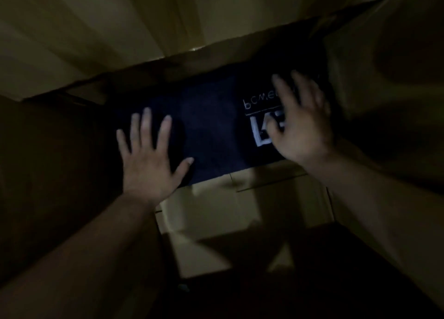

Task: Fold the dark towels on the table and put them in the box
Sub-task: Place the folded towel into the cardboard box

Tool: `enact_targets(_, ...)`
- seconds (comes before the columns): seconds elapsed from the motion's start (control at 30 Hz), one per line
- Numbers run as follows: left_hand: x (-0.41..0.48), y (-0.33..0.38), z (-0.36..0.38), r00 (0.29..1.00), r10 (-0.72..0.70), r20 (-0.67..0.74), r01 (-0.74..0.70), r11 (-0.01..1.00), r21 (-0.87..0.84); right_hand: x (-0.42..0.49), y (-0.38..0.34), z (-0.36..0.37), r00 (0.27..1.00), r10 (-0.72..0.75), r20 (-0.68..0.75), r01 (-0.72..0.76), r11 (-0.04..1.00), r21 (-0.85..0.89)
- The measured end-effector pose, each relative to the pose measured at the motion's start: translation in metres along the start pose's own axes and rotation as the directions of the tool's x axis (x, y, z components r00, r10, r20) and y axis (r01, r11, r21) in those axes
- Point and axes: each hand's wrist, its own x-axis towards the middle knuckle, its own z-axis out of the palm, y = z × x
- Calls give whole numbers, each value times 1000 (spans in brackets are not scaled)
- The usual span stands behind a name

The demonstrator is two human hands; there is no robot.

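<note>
Lighting is very dim. The view looks down into a cardboard box [240,210]. Its pale floor shows flap seams on the near side, and its walls rise on all sides. A dark towel [211,126] lies flat on the box floor against the far wall, with white lettering [258,136] at its right end. The left hand [146,164] rests flat on the towel's left part, fingers straight and spread. The right hand [302,126] is over the lettering, fingers spread and gripping nothing. It is blurred, so contact with the towel cannot be confirmed.
</note>
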Motion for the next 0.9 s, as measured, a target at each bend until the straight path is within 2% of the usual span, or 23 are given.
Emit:
enact_targets(0.07, 24, -7, 13, 992, 34, 124, -42, 997, 64, 18, 11, 16, 976, -173, 130, 187, 976, -109)
enact_targets(0.17, 55, -33, 33, 990, 76, 118, -91, 988, 125, 54, 45, 36, 949, -266, 167, 298, 930, -215)
enact_targets(0.27, 57, -44, 60, 984, 138, 114, -148, 985, 87, 64, 73, 57, 931, -308, 194, 349, 907, -237)
enact_targets(0.37, 61, -41, 67, 980, 115, 162, -120, 992, 24, 70, 72, 59, 915, -303, 267, 361, 910, -203)
enact_targets(0.43, 66, -41, 49, 967, 73, 242, -75, 997, -2, 76, 62, 42, 903, -237, 360, 317, 931, -182)
enact_targets(0.5, 65, -38, 28, 932, -3, 363, 9, 1000, -14, 70, 48, 23, 888, -91, 451, 163, 979, -122)
enact_targets(0.6, 15, -7, -22, 928, -73, 366, 61, 997, 45, 10, -1, -32, 934, 144, 328, -161, 987, 27)
enact_targets(0.63, -15, 8, -44, 925, -77, 373, 74, 997, 24, -20, -21, -56, 928, 168, 334, -199, 978, 63)
enact_targets(0.73, -118, 54, -129, 894, -71, 443, 116, 991, -74, -110, -76, -149, 859, 113, 499, -126, 992, -7)
enact_targets(0.8, -184, 79, -202, 870, -19, 493, 118, 978, -170, -166, -108, -223, 809, 160, 566, -165, 985, -43)
enact_targets(0.9, -262, 96, -301, 920, 30, 390, 95, 950, -296, -218, -154, -327, 856, 159, 492, -147, 987, -63)
